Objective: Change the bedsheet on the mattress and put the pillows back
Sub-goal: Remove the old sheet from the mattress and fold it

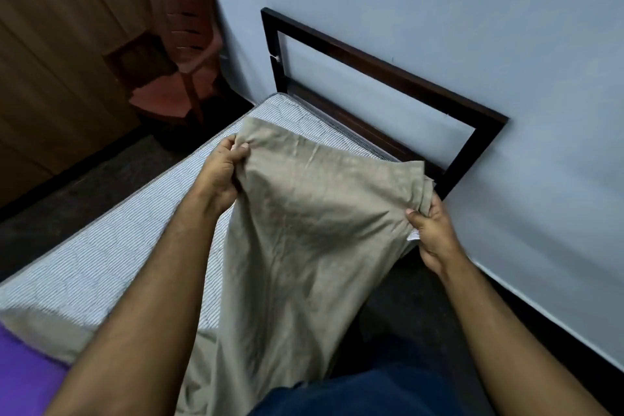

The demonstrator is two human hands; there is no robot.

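The bedsheet (304, 246), a beige cloth, is hanging between both hands above the head end of the mattress (101, 246), with its lower part trailing down towards the person's lap and some of it lying across the near end of the bed. The left hand (221, 176) is pinching one upper corner, fingers curled round a bunched fold. The right hand (432, 230) is gripping the opposite edge where several layers are gathered, close to the dark headboard (371, 64).

The cloth looks light, soft and limp: it is sagging in the middle and creasing freely, so it will likely drape rather than hold any shape. Taking it by corners or the hem, as now, seems the sound way to spread it; a hold in the middle would probably only bunch it.

A small white tag is peeking out under the right hand, but no writing on it can be read. A pale sticker sits on the brown plastic chair (182, 44) in the corner, also illegible.
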